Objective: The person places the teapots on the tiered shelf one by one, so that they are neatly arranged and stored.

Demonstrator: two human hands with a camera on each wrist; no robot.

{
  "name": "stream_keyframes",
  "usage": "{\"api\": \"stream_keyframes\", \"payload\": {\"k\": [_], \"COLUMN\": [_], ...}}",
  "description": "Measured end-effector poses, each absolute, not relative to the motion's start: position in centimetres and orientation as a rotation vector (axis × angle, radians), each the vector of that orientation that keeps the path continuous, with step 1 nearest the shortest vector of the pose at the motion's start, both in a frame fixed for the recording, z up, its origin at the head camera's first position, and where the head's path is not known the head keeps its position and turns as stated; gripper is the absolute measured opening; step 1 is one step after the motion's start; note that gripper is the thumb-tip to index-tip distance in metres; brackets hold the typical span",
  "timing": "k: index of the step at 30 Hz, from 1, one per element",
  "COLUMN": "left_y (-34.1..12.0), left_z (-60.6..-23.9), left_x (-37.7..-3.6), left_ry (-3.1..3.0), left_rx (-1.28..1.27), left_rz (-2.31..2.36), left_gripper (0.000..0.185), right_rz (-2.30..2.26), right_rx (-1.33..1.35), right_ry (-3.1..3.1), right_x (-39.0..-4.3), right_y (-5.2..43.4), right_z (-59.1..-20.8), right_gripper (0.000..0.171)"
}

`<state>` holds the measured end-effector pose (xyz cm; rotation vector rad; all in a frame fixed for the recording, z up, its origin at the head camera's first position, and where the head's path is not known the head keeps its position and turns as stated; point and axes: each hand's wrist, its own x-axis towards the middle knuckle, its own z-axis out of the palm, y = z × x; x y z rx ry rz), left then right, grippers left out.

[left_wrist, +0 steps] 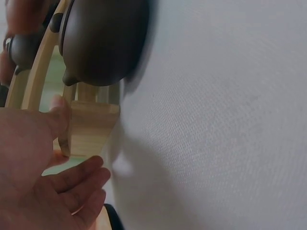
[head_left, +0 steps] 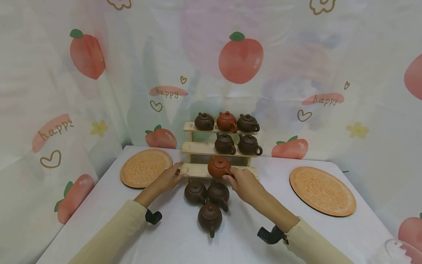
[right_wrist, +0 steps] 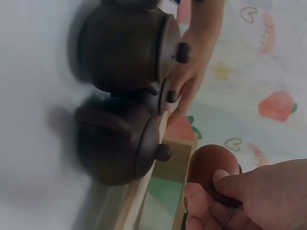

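Note:
My right hand (head_left: 245,182) pinches the handle of a reddish-brown clay teapot (head_left: 219,167), which is at the bottom tier of a three-tier wooden stand (head_left: 197,169). Whether the pot's base touches the board, I cannot tell. In the right wrist view, thumb and fingers close round the handle side of this teapot (right_wrist: 208,165). My left hand (head_left: 167,178) grips the left end of the bottom board; the left wrist view has the thumb and a finger on either side of the wood (left_wrist: 91,124). Three dark brown teapots (head_left: 210,218) stand on the table before the stand.
The top tier carries two dark teapots (head_left: 204,121) with a red one (head_left: 226,121) between them. Two more dark teapots (head_left: 225,143) are on the middle tier. Round orange-patterned mats (head_left: 146,168) lie left and right on the white table (head_left: 158,242). A clear object (head_left: 395,253) is at the lower right.

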<state>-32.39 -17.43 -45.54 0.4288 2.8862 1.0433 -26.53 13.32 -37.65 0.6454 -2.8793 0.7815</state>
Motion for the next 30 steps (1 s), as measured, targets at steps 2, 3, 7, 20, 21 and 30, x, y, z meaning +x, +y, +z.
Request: {"api": "stream_keyframes", "payload": {"k": [2,3,7,20,21,30], "left_y": [-17.4,-17.5,-17.5,-17.5,-17.5,-17.8], "left_z": [-45.5,-45.5,-45.5,-45.6,-45.7,-46.1], "left_x": [-32.4,-32.4,-32.6,-32.6,-32.7,-32.9], "left_ry": [2.885,2.884,2.884,2.880,2.882,2.890], "left_rx": [0.423,0.417,0.404,0.398,0.408,0.433], "left_rz": [1.047,1.045,1.039,1.053,1.051,1.058], "left_gripper": [0.066,0.066,0.066,0.067,0.067,0.066], "right_rz": [0.770,0.768,0.774,0.794,0.796,0.761], "right_rx": [0.667,0.677,0.701,0.595,0.581,0.544], "right_ry": [-2.856,-2.845,-2.815,-2.853,-2.864,-2.927], "right_x": [-27.2,-27.5,-28.9,-32.9,-33.2,-34.8], "right_y": [12.5,12.1,10.5,7.0,6.8,5.6], "right_z": [-37.3,-37.1,-36.5,-35.5,-35.5,-35.3], "right_gripper": [0.019,0.020,0.024,0.030,0.030,0.029]}}
